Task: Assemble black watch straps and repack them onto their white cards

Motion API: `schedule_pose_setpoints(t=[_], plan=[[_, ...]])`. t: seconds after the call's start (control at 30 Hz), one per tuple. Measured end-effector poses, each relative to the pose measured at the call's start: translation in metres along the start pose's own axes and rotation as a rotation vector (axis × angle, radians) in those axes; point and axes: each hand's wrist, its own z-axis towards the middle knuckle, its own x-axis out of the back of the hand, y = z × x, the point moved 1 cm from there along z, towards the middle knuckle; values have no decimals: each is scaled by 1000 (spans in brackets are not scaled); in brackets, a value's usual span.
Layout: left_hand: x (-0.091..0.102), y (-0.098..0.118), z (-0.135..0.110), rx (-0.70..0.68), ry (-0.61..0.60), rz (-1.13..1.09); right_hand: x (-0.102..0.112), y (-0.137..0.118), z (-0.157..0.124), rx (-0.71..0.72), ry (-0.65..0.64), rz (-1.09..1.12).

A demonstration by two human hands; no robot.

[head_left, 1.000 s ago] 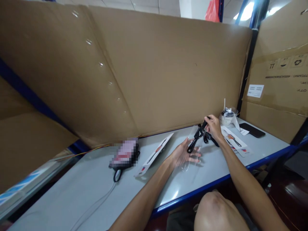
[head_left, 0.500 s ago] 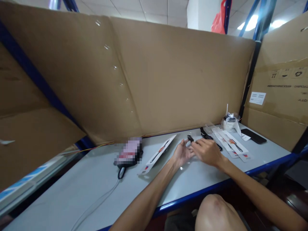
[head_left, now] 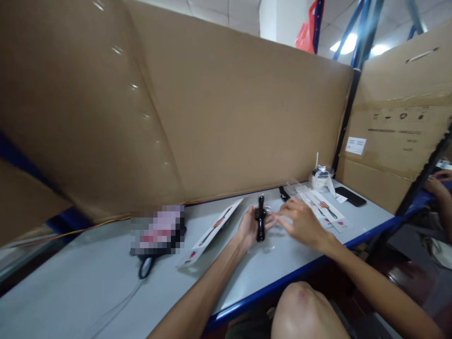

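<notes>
My left hand (head_left: 248, 229) is closed on a black watch strap (head_left: 260, 221) and holds it upright over the grey table (head_left: 106, 278). A clear plastic sleeve (head_left: 270, 245) lies under both hands; it is faint. My right hand (head_left: 300, 220) is beside the strap, palm down, fingers stretched toward it and touching the sleeve. A white printed card with a strap pictured (head_left: 212, 230) lies just left of my left hand. More black straps (head_left: 284, 193) lie beyond my right hand.
Several packaged cards (head_left: 323, 207) fan out right of my hands, with a tape roll (head_left: 319, 175) and a black phone (head_left: 350, 196) behind. A blurred pouch with cord (head_left: 157, 233) sits left. Cardboard walls (head_left: 229, 108) back the table. Another person's hand (head_left: 438, 186) shows far right.
The black strap passed from my right hand into my left, which now holds it upright. My right hand came from the far straps to beside my left. The view swung right.
</notes>
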Motion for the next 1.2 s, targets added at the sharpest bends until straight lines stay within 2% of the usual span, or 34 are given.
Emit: schedule_pose_setpoints(t=[0.07, 0.13, 0.17, 0.23, 0.33, 0.37, 0.43, 0.57, 0.7, 0.83, 1.0, 1.13, 1.2], plan=[[-4, 3, -3, -2, 125, -1, 23, 38, 1, -215, 81, -89], [-9, 5, -8, -13, 167, 10, 46, 77, -4, -468, 74, -218], [-12, 6, -10, -25, 181, 18, 55, 94, -10, -594, 18, -285], [-16, 6, -13, -56, 200, 36, 65, 118, -28, -809, -185, -404], [-19, 6, -15, -90, 228, 54, 59, 128, -58, -931, -527, -423], [-20, 6, -15, -94, 227, 56, 54, 127, -65, -940, -599, -410], [-20, 6, -15, -102, 218, 53, 45, 122, -75, -946, -665, -389], [-20, 8, -15, -134, 210, 47, 43, 116, -72, -962, -655, -356], [-20, 9, -13, -157, 246, 55, 63, 115, -72, -987, -586, -341], [-20, 9, -9, -167, 251, -55, 92, 98, -98, -1016, -549, -392], [-25, 10, -9, -185, 225, -135, 118, 43, -152, -938, -291, -396], [-37, 4, -6, -181, 219, -174, 113, -8, -185, -704, -48, -230], [-44, -2, 1, -182, 231, -193, 106, -26, -194, -591, 26, -137]])
